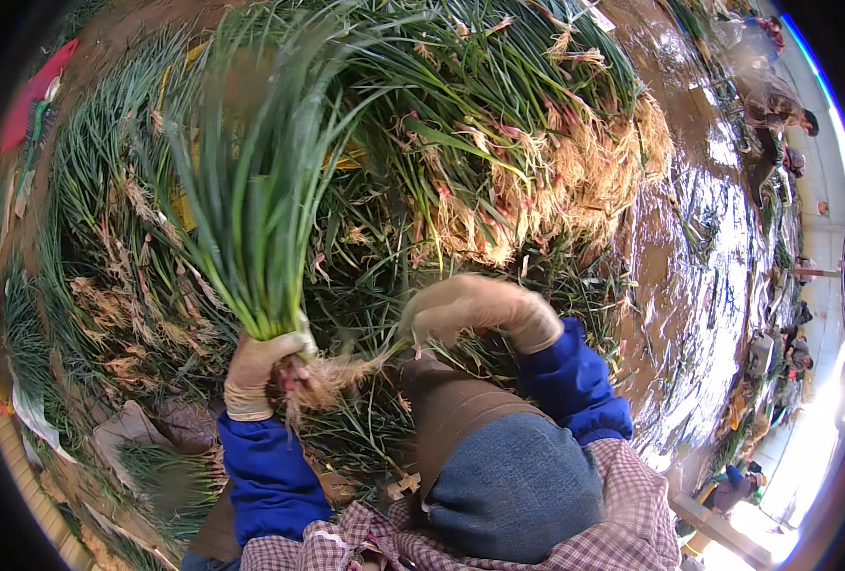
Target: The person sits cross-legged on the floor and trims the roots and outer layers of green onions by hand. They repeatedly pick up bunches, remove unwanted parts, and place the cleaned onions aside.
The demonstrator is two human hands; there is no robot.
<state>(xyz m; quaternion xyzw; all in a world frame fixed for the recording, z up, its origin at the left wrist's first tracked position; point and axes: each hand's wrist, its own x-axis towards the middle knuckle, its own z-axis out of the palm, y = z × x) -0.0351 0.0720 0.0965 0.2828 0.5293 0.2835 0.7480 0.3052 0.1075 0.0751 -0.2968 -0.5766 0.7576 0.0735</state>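
Observation:
A bunch of green onions [269, 264] stands upright in my gloved left hand [258, 367], which is wrapped around its lower stalks. The reddish bulbs and tangled pale roots [319, 382] stick out below the grip. My gloved right hand [476, 310] is bent to the right of those roots, above my knee, and blurred by motion. Thin green and pale strands [394, 350] show by its fingertips; whether the fingers grip them is unclear. Loose green leaves [365, 428] litter the ground under both hands.
A large heap of green onions [494, 135], roots facing right, lies ahead. More onions [122, 235] are piled at left, and a smaller bundle [172, 478] lies lower left. Wet, shiny ground [679, 285] stretches along the right, with several people [776, 110] beyond it.

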